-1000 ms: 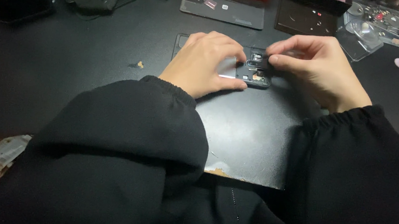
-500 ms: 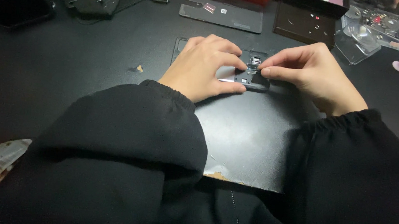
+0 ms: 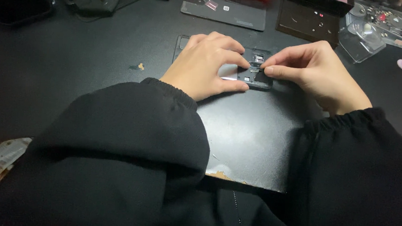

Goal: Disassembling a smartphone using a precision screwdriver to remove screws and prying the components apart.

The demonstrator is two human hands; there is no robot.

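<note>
- While the opened phone [image 3: 255, 76] lies flat on the black mat [image 3: 255, 140] on the surface, the left hand [image 3: 209, 64] presses it steady.
- The right hand [image 3: 314, 71] keeps a pinching grip on a small part, too tiny to identify, inside the phone.

Both arms reach forward in loose black sleeves, cuffs gathered at the wrists. Left hand [image 3: 209, 64] lies palm down, knuckles raised, fingers curled toward the middle — index bent with its tip pointing right, thumb stretched out low and flat beneath it. Right hand [image 3: 314, 74] sits opposite, wrist angled in from the right, fingers folded together and pointing left, thumb and index pressed into a tight pinch. The fingertips of the two hands nearly meet — just a small gap between them. Both forearms rest low, elbows spread wide toward the viewer.
</note>
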